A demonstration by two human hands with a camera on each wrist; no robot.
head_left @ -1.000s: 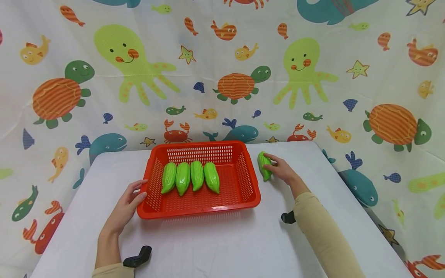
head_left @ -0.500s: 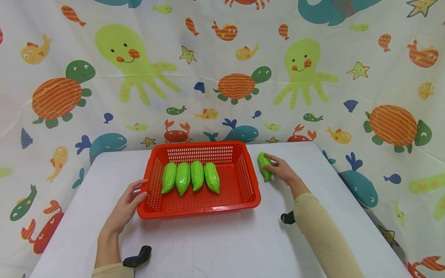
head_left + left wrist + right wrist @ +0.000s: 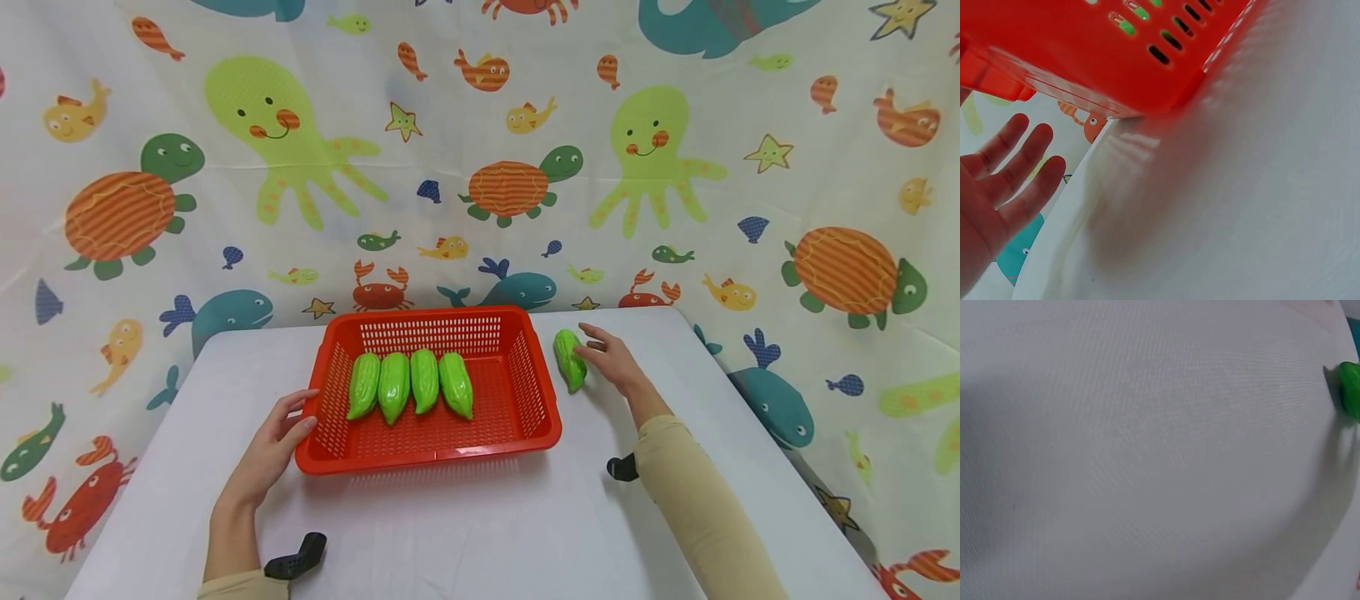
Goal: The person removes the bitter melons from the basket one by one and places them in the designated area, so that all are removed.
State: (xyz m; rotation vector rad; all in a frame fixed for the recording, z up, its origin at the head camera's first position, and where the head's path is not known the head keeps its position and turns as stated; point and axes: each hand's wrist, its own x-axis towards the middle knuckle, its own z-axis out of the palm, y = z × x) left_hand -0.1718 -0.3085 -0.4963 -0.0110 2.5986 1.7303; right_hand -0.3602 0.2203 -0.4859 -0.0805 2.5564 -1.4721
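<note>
A red plastic basket [image 3: 429, 455] stands on the white table, with several glossy green bitter melons [image 3: 393, 386] side by side in its left half. At the basket's left rim is my left hand [image 3: 264, 457], thumb and index fingertips on the rim. In the left wrist view its other fingers [image 3: 1035, 144] stretch out straight, off the basket. One more bitter melon [image 3: 569, 360] lies on the table just right of the basket, partly seen in the right wrist view. My right hand [image 3: 615, 367] is beside it with fingers spread, thumb tip overlapping the melon's right side.
A curtain [image 3: 480, 108] printed with sea animals hangs behind and around the white table [image 3: 450, 533]. Black wrist devices [image 3: 297, 557] sit on both forearms. The basket's slotted walls rise around the melons.
My right hand's fingers have opened and lifted off the single bitter melon, drawing slightly up and right. That melon stays in place. My left hand and the basket have not moved.
</note>
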